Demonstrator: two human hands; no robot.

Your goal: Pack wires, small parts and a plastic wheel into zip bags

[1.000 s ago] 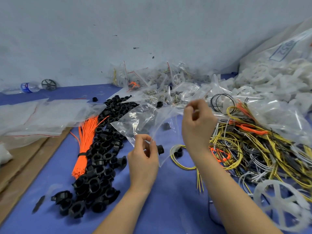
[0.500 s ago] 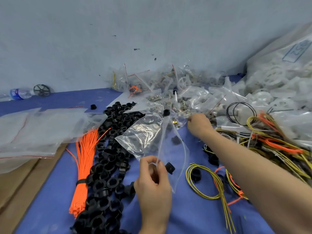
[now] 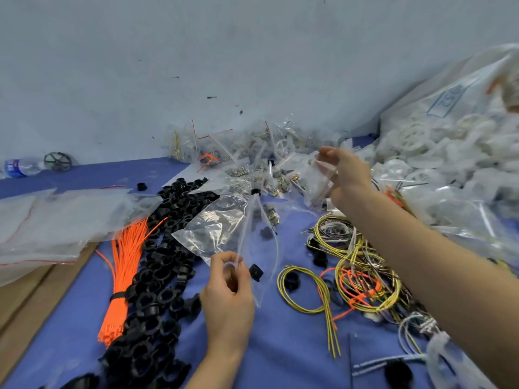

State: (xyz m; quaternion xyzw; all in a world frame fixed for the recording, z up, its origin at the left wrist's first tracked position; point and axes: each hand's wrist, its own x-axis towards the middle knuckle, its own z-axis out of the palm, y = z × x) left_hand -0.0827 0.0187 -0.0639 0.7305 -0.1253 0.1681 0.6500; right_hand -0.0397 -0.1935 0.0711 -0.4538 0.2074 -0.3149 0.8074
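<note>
Blue tabletop (image 3: pixel 280 346): left hand (image 3: pixel 227 299) pinches zip bag (image 3: pixel 224 228); right hand (image 3: pixel 348 175) seemingly another.

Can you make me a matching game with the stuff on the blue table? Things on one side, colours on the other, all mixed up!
Things:
1. tied bundle of thin wires
2. pile of small plastic rings
3. big spoked plastic wheels in the sack
4. looped wire coil beside the left hand's zip bag

Colours:
A. white
B. yellow
C. orange
D. black

Pairs: 1-C, 2-D, 3-A, 4-B
</note>
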